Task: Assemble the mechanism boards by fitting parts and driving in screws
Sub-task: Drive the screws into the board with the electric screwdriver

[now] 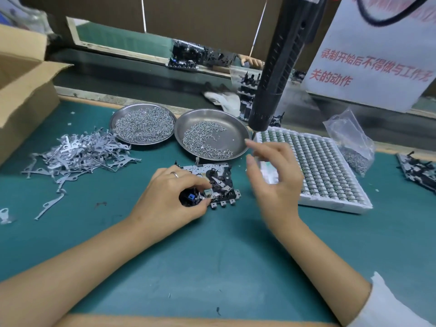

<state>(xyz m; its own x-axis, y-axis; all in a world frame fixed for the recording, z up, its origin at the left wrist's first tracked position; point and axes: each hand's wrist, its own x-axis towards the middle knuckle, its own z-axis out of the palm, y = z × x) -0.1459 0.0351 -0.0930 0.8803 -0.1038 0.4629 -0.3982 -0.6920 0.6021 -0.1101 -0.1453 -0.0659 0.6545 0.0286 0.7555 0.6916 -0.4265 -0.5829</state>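
A mechanism board [219, 179] of grey metal and black parts lies on the green mat [212, 256] at the centre. My left hand [169, 199] grips its left end, with finger and thumb pinching a small part at the board's lower edge. My right hand [273, 182] hovers just right of the board, fingers spread and relaxed, holding nothing that I can see; it is blurred. A black electric screwdriver [276, 74] hangs above and behind my right hand. Two steel dishes of screws [144, 125] [210, 138] stand behind the board.
A heap of grey metal levers [80, 152] lies at the left. A white tray of small parts [316, 166] sits at the right, with a bag of screws [354, 147] behind it. More boards [417, 171] lie far right. A cardboard box [21, 90] stands at the left edge.
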